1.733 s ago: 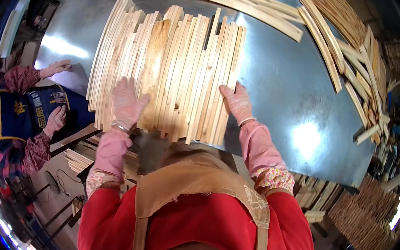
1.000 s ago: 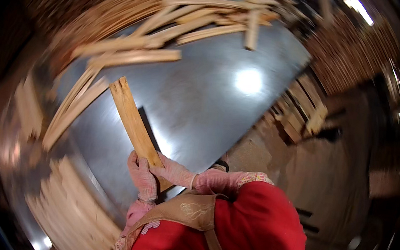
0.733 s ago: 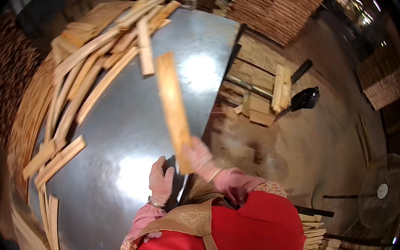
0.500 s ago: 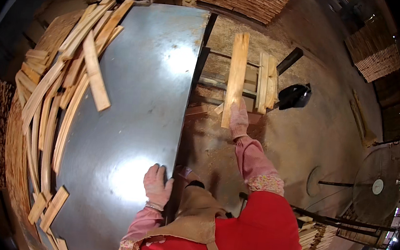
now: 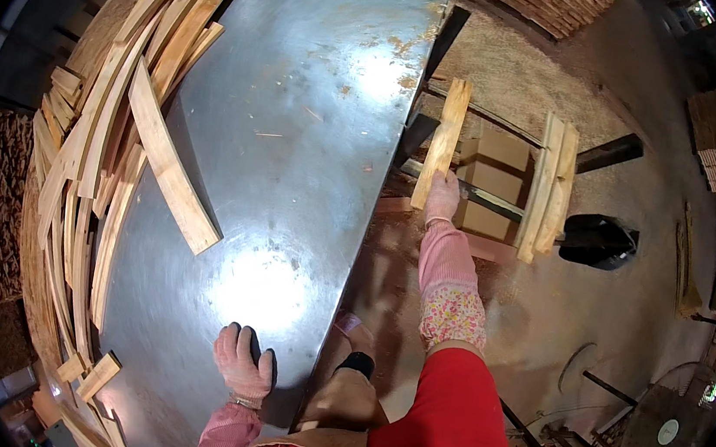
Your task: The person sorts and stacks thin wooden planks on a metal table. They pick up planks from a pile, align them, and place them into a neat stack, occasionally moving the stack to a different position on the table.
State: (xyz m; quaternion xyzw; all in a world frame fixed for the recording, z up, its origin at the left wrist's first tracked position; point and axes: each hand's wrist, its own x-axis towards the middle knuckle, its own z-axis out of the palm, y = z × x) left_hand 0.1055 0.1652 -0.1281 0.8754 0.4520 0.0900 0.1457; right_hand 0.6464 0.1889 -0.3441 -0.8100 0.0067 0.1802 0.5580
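My right hand (image 5: 442, 195), in a pink glove, grips the near end of a short wooden board (image 5: 444, 141). That board lies over the dark metal rails of a low rack (image 5: 493, 200); whether it touches them I cannot tell. My left hand (image 5: 243, 363), gloved too, rests on the grey metal tabletop (image 5: 302, 174) with its fingers stretched and thumb apart, holding nothing. Two more boards (image 5: 548, 187) lie side by side across the rack's right part. One long plank (image 5: 171, 160) sticks out from the wood pile over the tabletop.
A heap of wooden strips (image 5: 122, 103) runs along the table's left side. Beneath the rack shows a cardboard box (image 5: 495, 164); a black bag-like object (image 5: 600, 241) is right of it. A round fan (image 5: 668, 431) stands at lower right, and stacked wood (image 5: 543, 0) at the back.
My right hand has brought the board nearer the table's edge, over the rack's left part. My left hand has slid a little left and nearer. The whole view has shifted.
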